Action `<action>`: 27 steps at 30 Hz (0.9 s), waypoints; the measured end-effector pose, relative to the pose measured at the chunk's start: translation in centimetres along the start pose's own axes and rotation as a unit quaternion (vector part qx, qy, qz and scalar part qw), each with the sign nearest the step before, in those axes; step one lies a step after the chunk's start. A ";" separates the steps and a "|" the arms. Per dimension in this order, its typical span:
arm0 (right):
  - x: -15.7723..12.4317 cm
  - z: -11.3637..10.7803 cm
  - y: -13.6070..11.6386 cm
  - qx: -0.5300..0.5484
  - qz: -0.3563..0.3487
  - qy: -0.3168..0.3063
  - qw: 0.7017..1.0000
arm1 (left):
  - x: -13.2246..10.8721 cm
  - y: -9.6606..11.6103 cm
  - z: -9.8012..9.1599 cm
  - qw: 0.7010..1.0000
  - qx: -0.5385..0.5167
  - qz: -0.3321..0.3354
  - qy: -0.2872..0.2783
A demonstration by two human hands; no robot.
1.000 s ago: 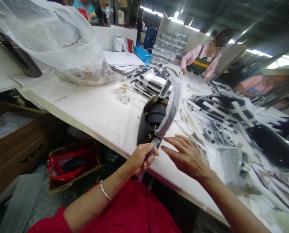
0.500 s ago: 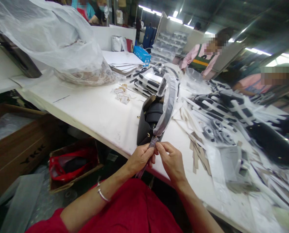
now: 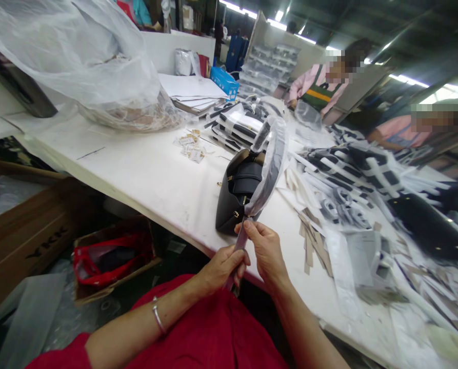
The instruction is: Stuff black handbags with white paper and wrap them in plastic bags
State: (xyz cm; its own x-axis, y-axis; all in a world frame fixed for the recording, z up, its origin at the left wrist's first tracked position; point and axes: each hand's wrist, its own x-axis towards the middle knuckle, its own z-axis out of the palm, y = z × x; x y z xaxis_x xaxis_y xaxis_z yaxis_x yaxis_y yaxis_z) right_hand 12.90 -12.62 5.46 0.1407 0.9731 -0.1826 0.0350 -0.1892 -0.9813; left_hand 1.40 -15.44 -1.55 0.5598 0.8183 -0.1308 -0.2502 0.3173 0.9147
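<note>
A black handbag stands on the white table near its front edge, its top open and gold-coloured fittings on its side. From it rises a strap wrapped in clear film, arching up to the right. Toward me runs a narrow film-covered length of strap, past the table edge. My left hand is closed around this lower length, close to my body. Higher up, beside the bag's fitting, my right hand pinches the same length between thumb and fingers. Its lower end is hidden behind my left hand.
Behind the bag lie wrapped black bags and small tags. A large plastic bag stands at left. Straps and strips crowd the right. Cardboard boxes sit below the table. A co-worker stands across.
My left hand has slid down the wrapped strap toward my body, away from the bag. My right hand stays near the fitting, now apart from the left.
</note>
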 end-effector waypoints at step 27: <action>0.2 0.9 1.5 0.153 0.010 0.006 0.988 | -2.0 -0.3 -1.2 1.000 0.006 -0.007 -0.005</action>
State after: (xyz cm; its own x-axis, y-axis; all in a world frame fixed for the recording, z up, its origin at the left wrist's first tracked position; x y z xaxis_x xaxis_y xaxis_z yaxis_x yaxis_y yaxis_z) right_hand 12.07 -12.54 3.92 0.1507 0.9674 -0.2036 -0.2688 -0.1581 -0.9501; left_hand -0.55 -16.59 -1.99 0.5711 0.8087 -0.1407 -0.2323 0.3236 0.9172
